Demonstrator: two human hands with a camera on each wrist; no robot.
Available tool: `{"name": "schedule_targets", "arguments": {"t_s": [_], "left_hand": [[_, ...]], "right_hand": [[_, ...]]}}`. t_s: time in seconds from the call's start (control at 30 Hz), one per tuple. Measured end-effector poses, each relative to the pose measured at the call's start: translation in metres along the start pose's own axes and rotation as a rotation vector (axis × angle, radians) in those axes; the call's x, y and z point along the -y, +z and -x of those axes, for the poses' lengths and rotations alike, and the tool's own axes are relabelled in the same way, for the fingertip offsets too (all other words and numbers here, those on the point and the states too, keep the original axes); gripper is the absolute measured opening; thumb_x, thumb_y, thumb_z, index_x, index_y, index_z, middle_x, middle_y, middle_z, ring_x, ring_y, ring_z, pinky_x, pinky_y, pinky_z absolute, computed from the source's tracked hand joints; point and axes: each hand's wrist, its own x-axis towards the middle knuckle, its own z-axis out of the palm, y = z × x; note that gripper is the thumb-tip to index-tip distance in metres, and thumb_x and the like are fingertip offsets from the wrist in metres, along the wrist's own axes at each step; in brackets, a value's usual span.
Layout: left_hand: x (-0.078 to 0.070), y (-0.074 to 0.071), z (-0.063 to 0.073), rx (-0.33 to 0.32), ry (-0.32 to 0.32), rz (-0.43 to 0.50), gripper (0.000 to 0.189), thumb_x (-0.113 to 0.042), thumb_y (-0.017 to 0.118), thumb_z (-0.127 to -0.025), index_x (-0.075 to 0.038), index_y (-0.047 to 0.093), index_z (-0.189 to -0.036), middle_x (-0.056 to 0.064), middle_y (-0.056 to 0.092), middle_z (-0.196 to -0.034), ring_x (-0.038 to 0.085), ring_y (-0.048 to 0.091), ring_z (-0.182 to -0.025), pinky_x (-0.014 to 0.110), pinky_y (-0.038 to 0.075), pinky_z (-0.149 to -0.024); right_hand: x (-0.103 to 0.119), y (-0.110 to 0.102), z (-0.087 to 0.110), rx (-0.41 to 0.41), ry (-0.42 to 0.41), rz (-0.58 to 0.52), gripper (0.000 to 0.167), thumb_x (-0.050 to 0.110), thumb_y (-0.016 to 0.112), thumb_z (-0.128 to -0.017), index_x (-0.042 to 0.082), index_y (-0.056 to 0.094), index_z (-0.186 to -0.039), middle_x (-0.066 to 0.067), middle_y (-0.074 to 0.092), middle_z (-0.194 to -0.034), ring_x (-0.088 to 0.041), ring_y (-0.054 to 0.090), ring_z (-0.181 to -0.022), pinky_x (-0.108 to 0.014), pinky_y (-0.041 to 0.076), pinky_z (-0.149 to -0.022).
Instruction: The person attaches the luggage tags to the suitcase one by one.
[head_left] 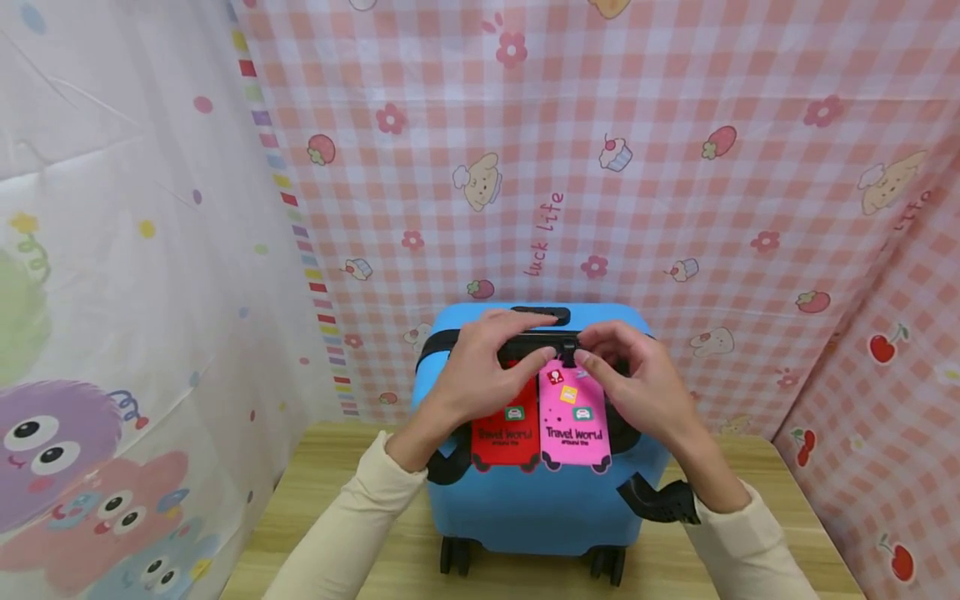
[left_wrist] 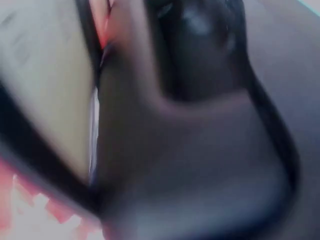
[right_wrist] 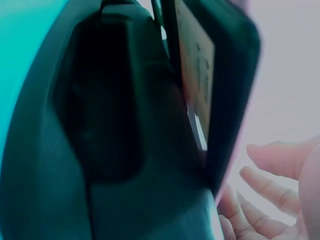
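Note:
In the head view a pink luggage tag (head_left: 576,415) hangs by a short black strap (head_left: 569,353) at the carry handle of a small blue suitcase (head_left: 536,504). Just left of it hangs a red luggage tag (head_left: 504,443), its upper part behind my left hand (head_left: 483,367). My right hand (head_left: 637,375) pinches the strap between thumb and fingertips. The left thumb tip comes right up to the strap's other side, while the index finger stretches straight over the handle. In the right wrist view a dark tag back with a paper card (right_wrist: 197,62) shows edge-on.
The suitcase stands on a wood-grain tabletop (head_left: 330,467) on black wheels (head_left: 455,554). Right behind it hangs a pink checked cloth (head_left: 660,200); patterned cloths close off both sides. Black camera mounts (head_left: 663,502) hang below my wrists. The left wrist view is mostly blurred.

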Motion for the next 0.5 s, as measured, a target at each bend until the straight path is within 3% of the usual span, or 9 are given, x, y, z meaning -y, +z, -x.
{"name": "schedule_targets", "arguments": {"t_s": [0.13,0.23,0.37,0.5], "left_hand": [[0.006,-0.016,0.012,-0.036,-0.037,-0.089,0.049,-0.032,0.067,-0.093,-0.017,0.059,-0.139,0.005,0.057,-0.143,0.025,0.047,-0.132,0.051,0.037,-0.109],[0.014,-0.029,0.024,-0.053,-0.084,-0.173,0.054,-0.036,0.064,-0.094,-0.019,0.054,-0.144,0.006,0.046,-0.152,0.029,0.038,-0.141,0.060,0.026,-0.113],[0.027,-0.043,0.042,-0.094,-0.119,-0.262,0.057,-0.036,0.064,-0.093,-0.019,0.052,-0.146,0.009,0.040,-0.156,0.032,0.031,-0.145,0.064,0.019,-0.114],[0.040,-0.053,0.059,-0.167,-0.110,-0.364,0.058,-0.037,0.065,-0.090,-0.019,0.054,-0.144,0.012,0.040,-0.156,0.034,0.029,-0.146,0.065,0.015,-0.114]], "right_hand": [[-0.004,-0.007,0.008,-0.080,-0.103,0.064,0.021,0.008,0.067,-0.093,0.005,0.066,-0.114,-0.006,0.065,-0.104,-0.014,0.059,-0.088,-0.023,0.046,-0.082],[-0.008,-0.015,0.016,-0.145,-0.176,0.114,0.025,0.003,0.069,-0.091,0.002,0.067,-0.116,-0.009,0.062,-0.120,-0.015,0.057,-0.104,-0.019,0.042,-0.092],[-0.015,-0.029,0.026,-0.210,-0.237,0.141,0.031,-0.003,0.067,-0.089,0.002,0.067,-0.120,-0.013,0.056,-0.135,-0.020,0.051,-0.121,-0.014,0.035,-0.100],[-0.022,-0.040,0.034,-0.252,-0.258,0.177,0.036,-0.003,0.067,-0.089,0.003,0.065,-0.125,-0.013,0.053,-0.141,-0.030,0.048,-0.129,-0.018,0.031,-0.109]]}}
